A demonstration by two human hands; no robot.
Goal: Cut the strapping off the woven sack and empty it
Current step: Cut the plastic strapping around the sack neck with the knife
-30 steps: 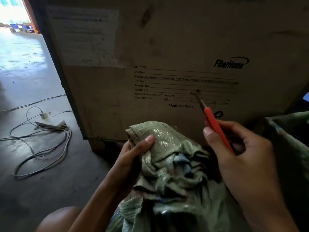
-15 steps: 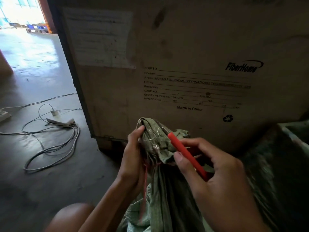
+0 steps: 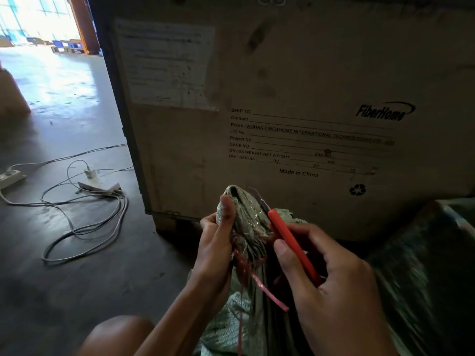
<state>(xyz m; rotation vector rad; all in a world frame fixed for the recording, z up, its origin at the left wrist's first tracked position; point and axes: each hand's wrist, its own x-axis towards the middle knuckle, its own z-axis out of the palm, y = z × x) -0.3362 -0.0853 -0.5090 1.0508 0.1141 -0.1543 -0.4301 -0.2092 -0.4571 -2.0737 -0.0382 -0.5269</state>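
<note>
A green woven sack point(image 3: 246, 317) stands between my arms, its neck bunched upright. My left hand point(image 3: 217, 242) grips that bunched neck, thumb pressed on the top fold. Red plastic strapping point(image 3: 259, 281) is wound around the neck just below my fingers, with loose ends hanging down. My right hand point(image 3: 329, 273) holds a red-handled utility knife point(image 3: 293, 242). Its blade lies against the right side of the sack's neck, above the strapping.
A big wooden shipping crate point(image 3: 295, 86) printed "FiberHome" stands right behind the sack. Another green sack point(image 3: 431, 265) lies at the right. Grey cables point(image 3: 84, 222) and a power strip point(image 3: 10, 177) lie on the concrete floor to the left. My knee point(image 3: 115, 335) shows at the bottom.
My right hand brought the knife down from in front of the crate to the sack's neck. My left hand has gathered the neck upright, and the red strapping now shows.
</note>
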